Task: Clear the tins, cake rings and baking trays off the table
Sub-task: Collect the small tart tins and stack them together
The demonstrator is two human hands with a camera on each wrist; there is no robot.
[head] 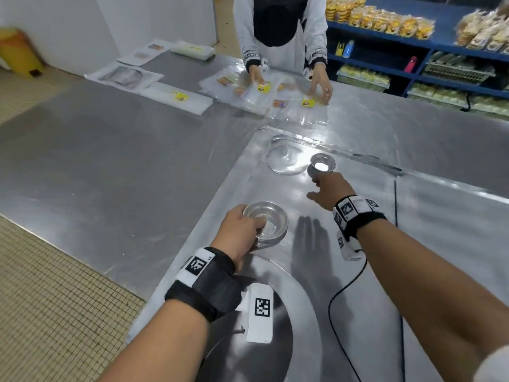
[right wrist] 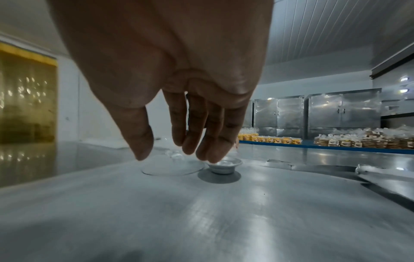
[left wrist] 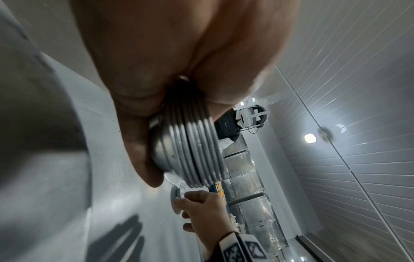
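At centre frame the left hand (head: pixel 242 230) has its fingers clamped on a stack of nested tins (head: pixel 268 226), while the right hand (head: pixel 329 191), fingers apart, reaches for a single small tin (head: pixel 322 164) above it. On the smooth steel tabletop (head: pixel 110 161), a glancing touch could skid that light tin away, or the gripped stack could fan apart. Shelves of bagged baked goods (head: pixel 385 22) fill the upper right.
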